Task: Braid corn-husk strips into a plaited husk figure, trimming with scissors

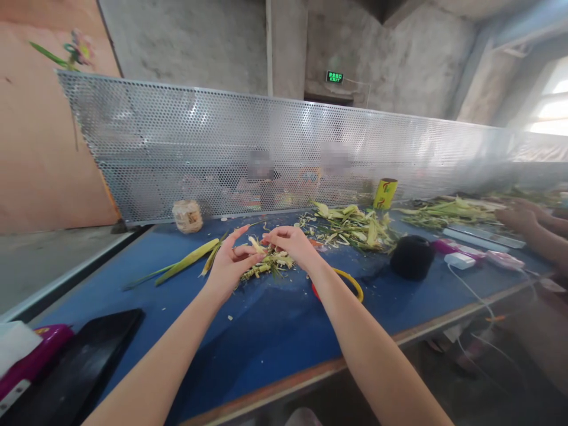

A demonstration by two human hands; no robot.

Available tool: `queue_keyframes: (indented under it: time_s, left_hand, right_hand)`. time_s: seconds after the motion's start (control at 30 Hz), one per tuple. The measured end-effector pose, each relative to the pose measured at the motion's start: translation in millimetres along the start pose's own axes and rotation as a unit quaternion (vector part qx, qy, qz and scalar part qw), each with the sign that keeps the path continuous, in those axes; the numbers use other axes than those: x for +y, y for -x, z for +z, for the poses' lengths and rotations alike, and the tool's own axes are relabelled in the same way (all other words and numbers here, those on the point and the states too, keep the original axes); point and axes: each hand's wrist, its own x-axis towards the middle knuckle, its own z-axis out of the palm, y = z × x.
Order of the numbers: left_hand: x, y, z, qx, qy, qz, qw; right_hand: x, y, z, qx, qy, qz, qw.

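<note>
grey concrete wall (195, 44) at the back, pinkish board (48, 142) at left, green-lit exit sign (334, 77) high up. blue-topped bench (231, 355) spans most of the view, perforated metal screen (213, 136) along its far side. near edge of the bench has a brownish strip running up toward the right; left edge slants back to the screen, floor (26, 266) beyond it. blue surface shows between the forearms back to the near edge, just a few tiny pale scraps on it, so there's room toward the body. right of the right forearm is tighter: black yarn-like bundle (412, 258), magenta packet (464, 248), white charger (459, 260) with its cable dropping over the near edge.

large leaf pile (355, 228), pale green and husk-like, sits ahead and right, yellow can (385, 194) just behind it. another person's hand (517, 216) is at far right, near a second pile. black flat slab (104, 337) at lower left; long husk leaves (189, 259) lie left of the left hand (233, 257). pale wrapped jar (187, 216) near the screen.

left hand: thumb and finger narrow, holding a pale husk piece (256, 244) above a small scrap heap (268, 264). right hand (290, 241): fingers bent in at the same piece; can't tell if they grip it.
</note>
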Motion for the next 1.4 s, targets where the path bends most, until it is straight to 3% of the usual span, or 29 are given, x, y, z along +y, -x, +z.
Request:
queue_keyframes:
  time_s: [0.33, 0.67, 0.77, 1.0, 1.2, 1.4]
  left_hand:
    - [-4, 3, 1, -0.056, 0.009, -0.055, 0.997]
    - [-3, 0, -1, 0.016, 0.041, -0.025, 0.999]
    - [-4, -2, -3, 0.025, 0.042, -0.021, 0.999]
    - [0, -1, -2, 0.095, 0.04, -0.003, 0.995]
    - [1, 0, -1, 0.098, 0.034, 0.003, 0.995]
    - [-4, 0, -1, 0.074, 0.006, -0.001, 0.997]
  right_hand:
    - [-3, 2, -2, -0.005, 0.016, 0.023, 1.0]
    - [-1, 0, -6, -0.016, -0.057, 0.032, 0.998]
    - [-2, 0, -6, -0.028, -0.048, 0.039, 0.998]
    - [-15, 6, -1, -0.001, 0.032, -0.021, 0.999]
    - [-15, 6, -1, 0.053, 0.036, -0.074, 0.995]
    - [-14, 6, 2, 0.053, 0.037, -0.084, 0.994]
